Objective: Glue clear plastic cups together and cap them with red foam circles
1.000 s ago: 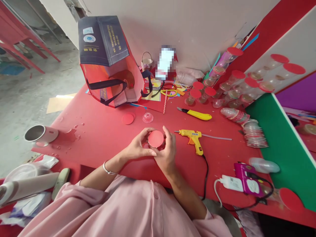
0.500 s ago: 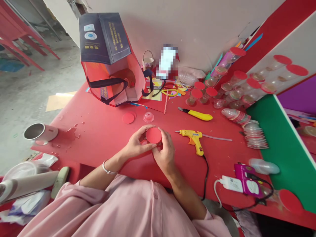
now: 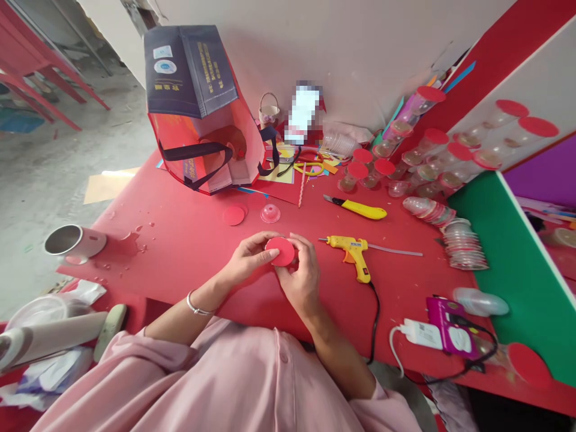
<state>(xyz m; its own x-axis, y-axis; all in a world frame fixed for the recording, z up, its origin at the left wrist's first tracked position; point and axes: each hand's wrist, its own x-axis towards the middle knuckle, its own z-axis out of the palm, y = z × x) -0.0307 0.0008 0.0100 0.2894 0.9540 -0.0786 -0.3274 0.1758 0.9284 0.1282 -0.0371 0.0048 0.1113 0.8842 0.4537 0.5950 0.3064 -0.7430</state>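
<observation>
Over the middle of the table, both hands are closed around a round red disc [image 3: 282,254]. My left hand [image 3: 250,257] grips its left edge, with the thumb lying on the top face. The fingers of my right hand [image 3: 302,270] curl round the right side. What is under the disc is mostly hidden by the fingers. Just beyond my hands lie a clear plastic dome lid [image 3: 270,213] and a couple of overlapping red discs [image 3: 234,215]. To the right are a yellow glue gun [image 3: 355,252] with a glue stick in its back and a yellow utility knife [image 3: 362,209].
An open bag [image 3: 193,72] stands at the back left, near a small basket [image 3: 269,110] and a lit phone [image 3: 303,114]. Several red-topped plastic cups [image 3: 357,171] and stacked lids [image 3: 463,245] line the right. A metal cup [image 3: 76,241] stands beside spilled water at left.
My left thumb has shifted up onto the disc's top face, and the disc has tilted slightly. My right fingers have moved a little. The things on the table have stayed put.
</observation>
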